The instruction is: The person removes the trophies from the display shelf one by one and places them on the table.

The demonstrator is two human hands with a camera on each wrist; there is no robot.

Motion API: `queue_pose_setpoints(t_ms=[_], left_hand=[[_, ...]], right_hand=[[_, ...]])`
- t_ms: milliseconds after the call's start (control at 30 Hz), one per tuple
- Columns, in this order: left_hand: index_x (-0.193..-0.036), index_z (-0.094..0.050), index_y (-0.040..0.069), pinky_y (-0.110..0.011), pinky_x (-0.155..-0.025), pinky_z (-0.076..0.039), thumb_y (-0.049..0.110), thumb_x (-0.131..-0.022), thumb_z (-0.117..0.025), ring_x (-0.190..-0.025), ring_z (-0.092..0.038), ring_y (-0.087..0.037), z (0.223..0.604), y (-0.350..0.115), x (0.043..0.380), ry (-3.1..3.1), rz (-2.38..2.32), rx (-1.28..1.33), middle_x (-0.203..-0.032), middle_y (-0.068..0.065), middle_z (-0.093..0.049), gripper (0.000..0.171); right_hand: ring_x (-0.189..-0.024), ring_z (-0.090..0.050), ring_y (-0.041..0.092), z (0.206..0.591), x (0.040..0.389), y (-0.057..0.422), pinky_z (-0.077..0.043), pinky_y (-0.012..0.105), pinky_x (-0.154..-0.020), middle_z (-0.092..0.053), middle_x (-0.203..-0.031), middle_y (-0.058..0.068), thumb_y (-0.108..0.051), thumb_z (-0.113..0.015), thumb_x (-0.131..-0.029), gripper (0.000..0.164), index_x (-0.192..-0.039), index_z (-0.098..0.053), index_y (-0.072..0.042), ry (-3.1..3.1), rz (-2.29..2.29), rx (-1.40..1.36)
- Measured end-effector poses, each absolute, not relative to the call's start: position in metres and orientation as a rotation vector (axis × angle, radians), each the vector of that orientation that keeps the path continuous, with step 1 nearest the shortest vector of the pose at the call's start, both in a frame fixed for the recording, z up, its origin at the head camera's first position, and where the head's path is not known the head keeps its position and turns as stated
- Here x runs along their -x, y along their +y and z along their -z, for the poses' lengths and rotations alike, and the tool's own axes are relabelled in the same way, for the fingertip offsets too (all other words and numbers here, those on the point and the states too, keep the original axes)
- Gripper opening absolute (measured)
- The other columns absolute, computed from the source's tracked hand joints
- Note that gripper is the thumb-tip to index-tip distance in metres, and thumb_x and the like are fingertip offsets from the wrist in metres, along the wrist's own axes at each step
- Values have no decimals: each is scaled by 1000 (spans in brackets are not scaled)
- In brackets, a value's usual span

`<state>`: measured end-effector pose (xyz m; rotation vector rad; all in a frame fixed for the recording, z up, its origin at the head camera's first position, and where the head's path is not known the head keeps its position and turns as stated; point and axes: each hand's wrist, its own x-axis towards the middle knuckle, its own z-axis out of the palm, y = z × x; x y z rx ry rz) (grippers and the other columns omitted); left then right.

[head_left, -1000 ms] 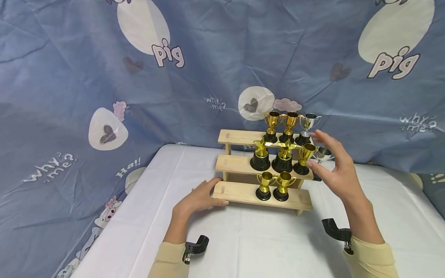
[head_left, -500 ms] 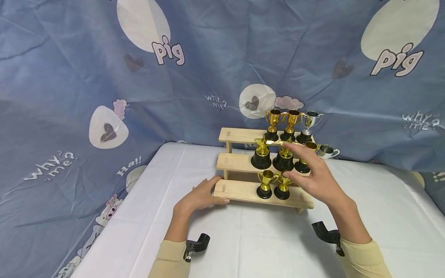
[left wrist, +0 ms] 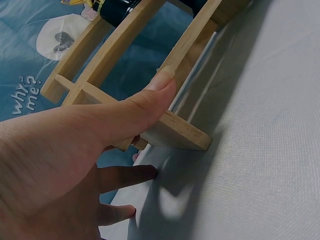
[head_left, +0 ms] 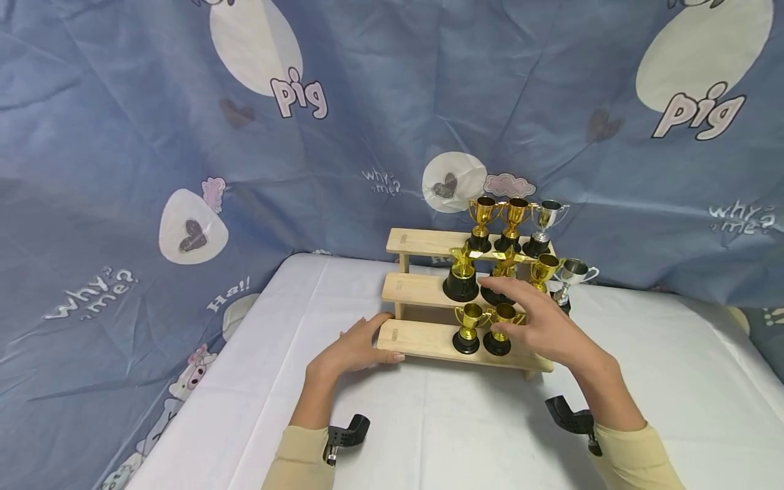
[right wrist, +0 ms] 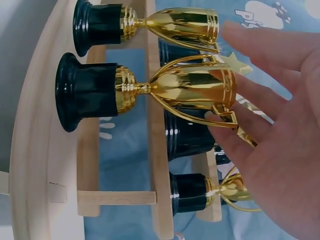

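A three-step wooden display stand (head_left: 422, 337) bears small trophies. My left hand (head_left: 349, 346) holds the left end of its lowest step, the thumb on the front edge in the left wrist view. Two gold trophy cups with black bases stand on that step: a left one (head_left: 470, 320) and a right one (head_left: 497, 344). Around the right cup's upper part, my right hand (head_left: 548, 327) lies spread and partly covers it. In the right wrist view the fingers (right wrist: 265, 97) are beside the gold cup (right wrist: 195, 85); I see no grip on it.
Two star trophies (head_left: 461, 282) and a gold cup (head_left: 542, 269) occupy the middle step. The top step carries two gold cups (head_left: 484, 214) and a silver cup (head_left: 545, 218). Beyond the stand's right end is another silver cup (head_left: 574, 272). Behind hangs a blue printed cloth (head_left: 343, 150).
From beside the silver cup at the right, my right hand has moved left and down to the right gold cup on the lowest step. My left hand stays on the stand.
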<state>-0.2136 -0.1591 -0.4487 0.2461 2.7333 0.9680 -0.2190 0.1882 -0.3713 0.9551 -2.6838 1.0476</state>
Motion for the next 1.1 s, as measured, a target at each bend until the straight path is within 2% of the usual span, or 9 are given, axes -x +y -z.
queue_pose_setpoints(t_ms=[233,400,667,767,933,1100], left_hand=[[-147,-44,30,-78,-113,-11,56,-75,-80,-152,-21,-43,449,-159,213,2733,-976,-233,-155,-6,-45,85],[-147,-44,30,-78,-114,-10,57,-74,-80,-152,-21,-42,449,-159,213,2732,-982,-234,-155,-6,-45,86],[-147,-43,30,-78,-114,-10,57,-74,-81,-152,-22,-42,450,-160,214,2733,-987,-232,-155,-6,-45,87],[-147,-43,30,-77,-114,-10,57,-73,-81,-152,-22,-42,450,-159,214,2733,-987,-230,-155,-6,-45,87],[-147,-44,31,-77,-114,-10,58,-74,-80,-152,-22,-42,450,-159,214,2732,-994,-232,-155,-5,-46,86],[-146,-44,32,-77,-114,-10,58,-74,-80,-152,-22,-42,450,-159,214,2731,-990,-230,-155,-5,-46,85]], right_hand=[[-132,-52,34,376,221,188,-43,60,-105,-53,-148,7,-6,-77,-85,72,-148,-47,-24,-2744,-989,-924],[-124,-58,33,377,222,189,-47,60,-100,-61,-138,7,-5,-77,-85,66,-144,-52,-22,-2756,-948,-899],[-121,-61,34,377,225,190,-52,55,-95,-67,-130,8,-6,-74,-87,45,-131,-63,-13,-2764,-889,-870],[-116,-64,31,377,225,191,-55,49,-89,-69,-125,8,-7,-75,-87,39,-125,-66,-12,-2755,-876,-863],[-104,-67,27,376,225,193,-56,42,-79,-70,-118,8,-7,-74,-86,33,-119,-68,-12,-2761,-877,-857],[-103,-67,26,372,223,196,-56,43,-81,-71,-115,7,-7,-74,-87,31,-117,-69,-10,-2757,-856,-853]])
